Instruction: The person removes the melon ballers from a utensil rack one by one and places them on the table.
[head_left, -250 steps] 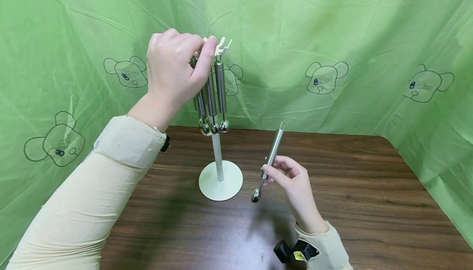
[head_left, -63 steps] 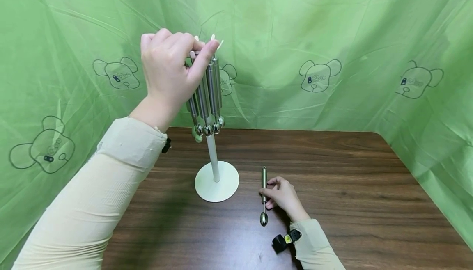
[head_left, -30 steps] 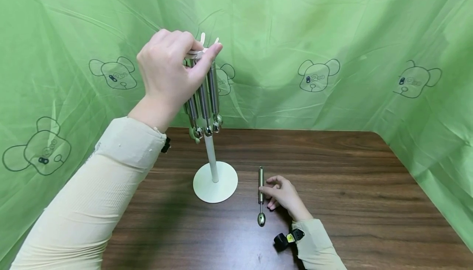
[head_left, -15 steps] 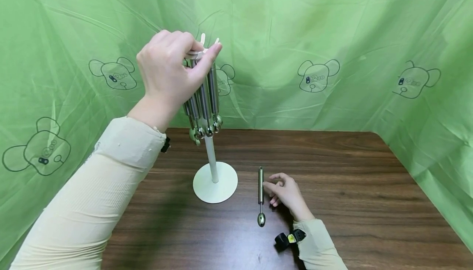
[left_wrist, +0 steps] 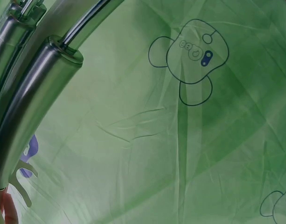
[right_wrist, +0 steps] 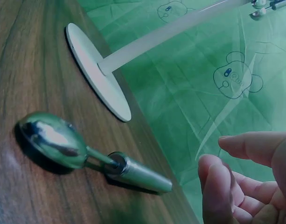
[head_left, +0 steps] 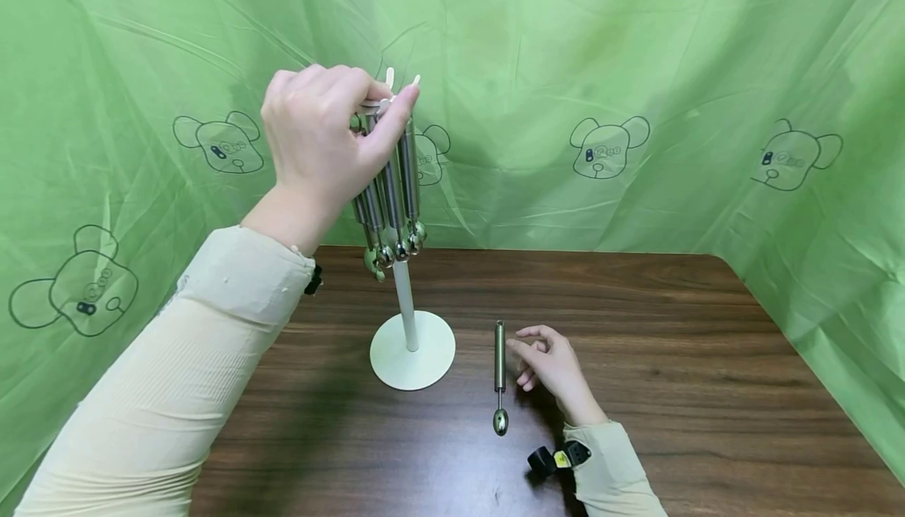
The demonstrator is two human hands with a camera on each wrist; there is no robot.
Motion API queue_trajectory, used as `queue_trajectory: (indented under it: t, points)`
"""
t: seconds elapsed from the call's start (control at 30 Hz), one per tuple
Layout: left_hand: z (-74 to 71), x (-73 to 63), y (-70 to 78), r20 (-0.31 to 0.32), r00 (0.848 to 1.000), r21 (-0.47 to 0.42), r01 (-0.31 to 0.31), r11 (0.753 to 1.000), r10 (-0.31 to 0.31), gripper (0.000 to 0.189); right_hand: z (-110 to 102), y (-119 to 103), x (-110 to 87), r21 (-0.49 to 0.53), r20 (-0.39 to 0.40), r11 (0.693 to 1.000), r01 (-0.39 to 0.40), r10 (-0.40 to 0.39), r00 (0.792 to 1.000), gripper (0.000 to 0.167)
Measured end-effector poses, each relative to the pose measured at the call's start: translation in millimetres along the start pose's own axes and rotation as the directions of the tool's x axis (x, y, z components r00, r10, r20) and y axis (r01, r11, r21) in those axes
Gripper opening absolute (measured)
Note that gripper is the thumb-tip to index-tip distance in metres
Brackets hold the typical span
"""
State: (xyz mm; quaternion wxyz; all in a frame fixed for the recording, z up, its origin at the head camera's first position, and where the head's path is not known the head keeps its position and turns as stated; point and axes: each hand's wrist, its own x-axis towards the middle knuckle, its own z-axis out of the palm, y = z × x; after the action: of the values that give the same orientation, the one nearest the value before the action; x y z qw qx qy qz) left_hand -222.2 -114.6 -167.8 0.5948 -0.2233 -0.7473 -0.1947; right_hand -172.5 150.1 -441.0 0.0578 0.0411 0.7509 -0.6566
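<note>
On the wooden table (head_left: 679,375) lies a steel melon baller (head_left: 500,368), its oval scoop toward the near edge. Just right of its handle hovers my right hand (head_left: 555,364), fingers loosely bent and nothing in them; the right wrist view shows a gap between the fingertips and the melon baller (right_wrist: 140,175). High on the left, my left hand (head_left: 325,124) grips the top of a white hook stand (head_left: 406,297), thumb over the hooks. Several more melon ballers (head_left: 392,195) hang from that stand, partly hidden by the hand. Their steel handles (left_wrist: 35,98) fill the left wrist view's corner.
The stand's round white base (head_left: 412,368) rests on the table left of the loose melon baller. Green cloth with printed mouse faces (head_left: 509,45) surrounds the table at the back and sides. A black wrist camera (head_left: 555,458) sits at the right cuff.
My right hand has lowered the melon baller onto the table, let go and drawn slightly away to the right. The hooks and hanging melon ballers have turned under my left hand.
</note>
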Motion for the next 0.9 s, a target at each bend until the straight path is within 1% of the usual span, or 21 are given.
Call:
queue_trajectory:
  t: [0.23,0.37,0.47,0.63,0.77,0.9]
  points:
    - [-2.4,-0.2,-1.7,0.008,1.000,-0.024,-0.009,1.000,0.009,0.048,1,-7,-2.9,0.028,0.012,1.000,0.012,-0.013,1.000,0.036]
    - [-2.5,0.8,-2.4,0.018,1.000,-0.023,-0.002,1.000,0.002,0.052,2,-13,-6.6,0.052,0.024,0.998,0.028,-0.029,0.999,0.038]
    - [-2.1,1.2,-2.9,0.019,1.000,-0.020,0.002,1.000,-0.002,0.051,3,-19,-10.1,0.064,0.031,0.997,0.045,-0.047,0.998,0.040]
    - [-3.5,1.3,-4.2,0.039,0.999,-0.017,0.006,1.000,-0.005,0.051,5,-28,-15.2,0.084,0.035,0.994,0.070,-0.073,0.997,0.039]
    - [-6.3,1.5,-5.9,0.054,0.998,-0.006,-0.007,1.000,0.008,0.051,6,-35,-18.6,0.104,0.042,0.990,0.091,-0.096,0.995,0.038]
    - [-7.8,1.9,-5.9,0.057,0.998,-0.006,-0.009,1.000,0.009,0.050,8,-39,-20.8,0.114,0.046,0.989,0.094,-0.099,0.994,0.037]
